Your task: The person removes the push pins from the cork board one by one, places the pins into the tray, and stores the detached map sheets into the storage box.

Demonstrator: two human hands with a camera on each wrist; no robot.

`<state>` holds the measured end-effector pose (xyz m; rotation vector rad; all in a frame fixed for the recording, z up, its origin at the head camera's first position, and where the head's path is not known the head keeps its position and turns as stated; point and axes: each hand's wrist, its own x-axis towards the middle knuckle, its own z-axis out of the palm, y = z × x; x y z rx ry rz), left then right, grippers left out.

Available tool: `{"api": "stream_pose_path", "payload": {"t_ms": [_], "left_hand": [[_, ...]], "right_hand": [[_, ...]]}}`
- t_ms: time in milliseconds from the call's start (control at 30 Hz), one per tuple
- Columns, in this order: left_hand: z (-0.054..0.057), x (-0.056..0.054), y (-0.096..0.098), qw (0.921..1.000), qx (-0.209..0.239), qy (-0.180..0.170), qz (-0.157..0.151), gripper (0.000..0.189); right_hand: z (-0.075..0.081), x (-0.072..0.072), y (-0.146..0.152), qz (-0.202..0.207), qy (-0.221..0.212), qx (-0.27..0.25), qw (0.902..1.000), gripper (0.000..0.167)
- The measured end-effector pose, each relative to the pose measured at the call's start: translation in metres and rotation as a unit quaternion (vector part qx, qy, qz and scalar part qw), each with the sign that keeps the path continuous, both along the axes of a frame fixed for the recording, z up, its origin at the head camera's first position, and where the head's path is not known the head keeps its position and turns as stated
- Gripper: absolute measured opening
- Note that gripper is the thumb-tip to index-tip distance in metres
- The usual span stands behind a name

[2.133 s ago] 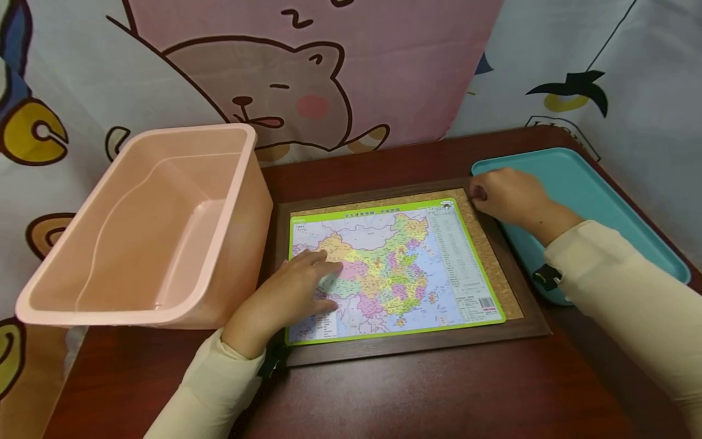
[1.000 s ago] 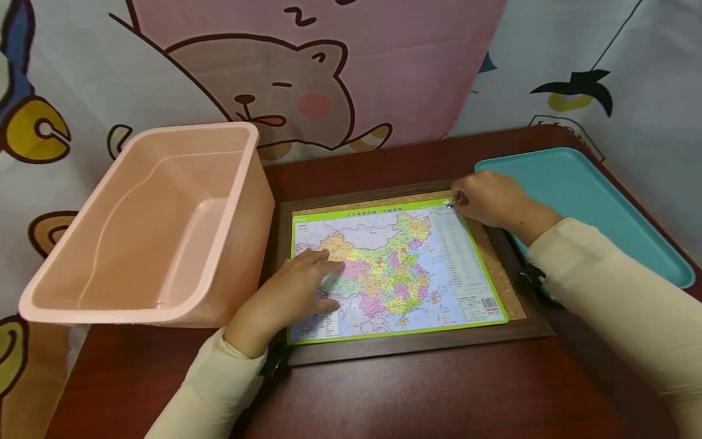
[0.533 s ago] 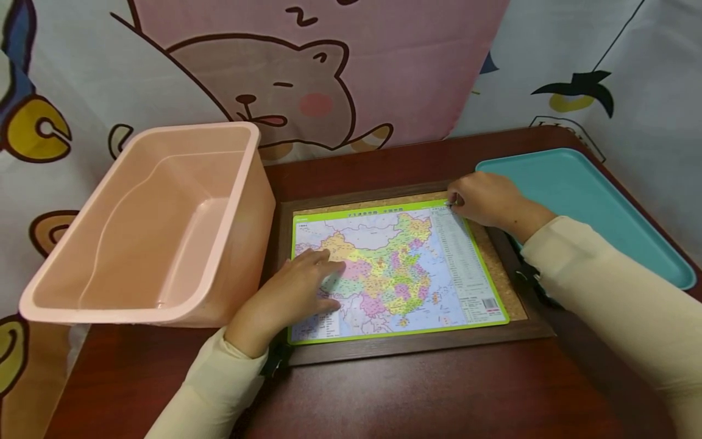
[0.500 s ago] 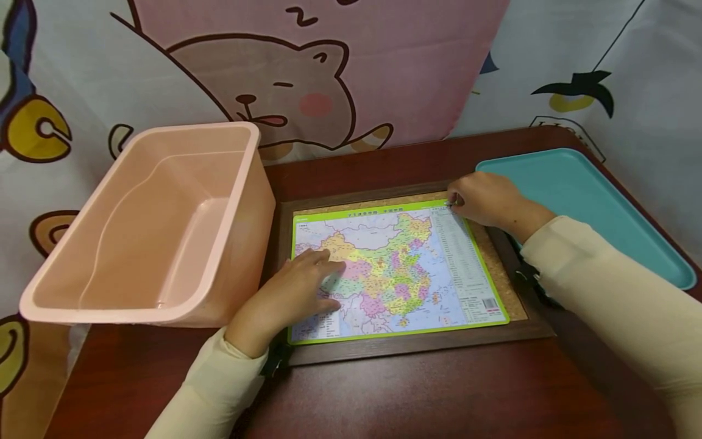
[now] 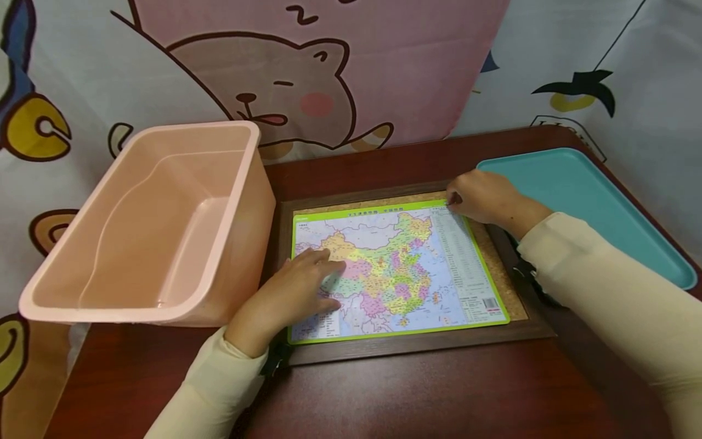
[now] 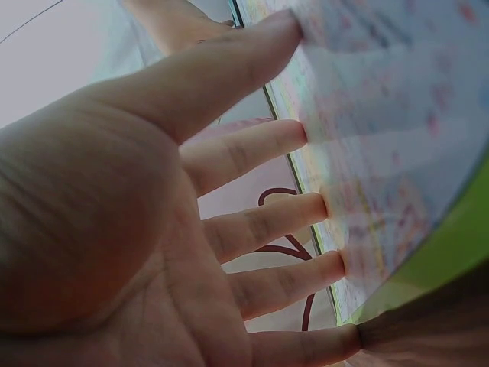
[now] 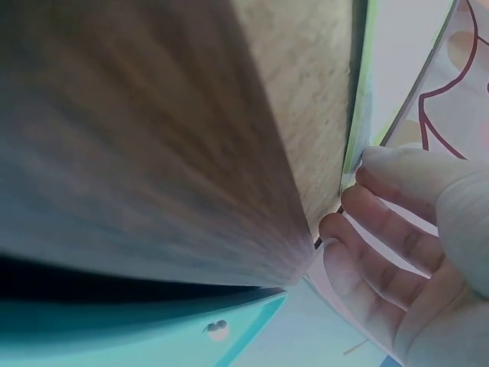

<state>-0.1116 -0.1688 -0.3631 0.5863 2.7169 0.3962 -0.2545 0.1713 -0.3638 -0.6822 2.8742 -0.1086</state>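
A map sheet (image 5: 373,268) with a green border lies on a cork board (image 5: 496,274) in a brown frame (image 5: 417,346). My left hand (image 5: 287,292) rests on the map's left part, fingers spread. In the left wrist view, its fingertips (image 6: 317,206) touch the sheet. My right hand (image 5: 488,198) is at the map's far right corner, fingers curled. The right wrist view has its thumb (image 7: 405,168) and index fingertip together at that corner, pinching. I cannot tell what small thing is between them, as the fingertips hide it.
A peach plastic tub (image 5: 241,225) stands left of the board, close beside its frame. To the right is a teal tray (image 5: 581,189), partly behind my right arm. Everything rests on a dark reddish table (image 5: 439,390), with a cartoon-printed cloth (image 5: 417,73) behind.
My right hand has moved left from the tray's edge to the map's far right corner and now covers the small print there. My left hand stays in place.
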Motion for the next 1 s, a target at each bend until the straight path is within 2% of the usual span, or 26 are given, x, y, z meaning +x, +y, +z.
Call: {"api": "stream_pose_path", "payload": {"t_ms": [200, 700, 1000], "left_hand": [[-0.0006, -0.0006, 0.0001, 1.0, -0.003, 0.002, -0.003, 0.069], [-0.0011, -0.0015, -0.0005, 1.0, 0.002, 0.002, -0.004, 0.069], [-0.0007, -0.0009, -0.0008, 1.0, 0.004, 0.003, -0.003, 0.069]], "right_hand": [[0.0008, -0.0004, -0.0025, -0.007, -0.005, 0.005, 1.0, 0.013], [0.0011, 0.002, -0.0052, -0.008, 0.015, -0.001, 0.9999, 0.013], [-0.0009, 0.003, -0.0077, -0.013, 0.014, -0.002, 0.9998, 0.031]]}}
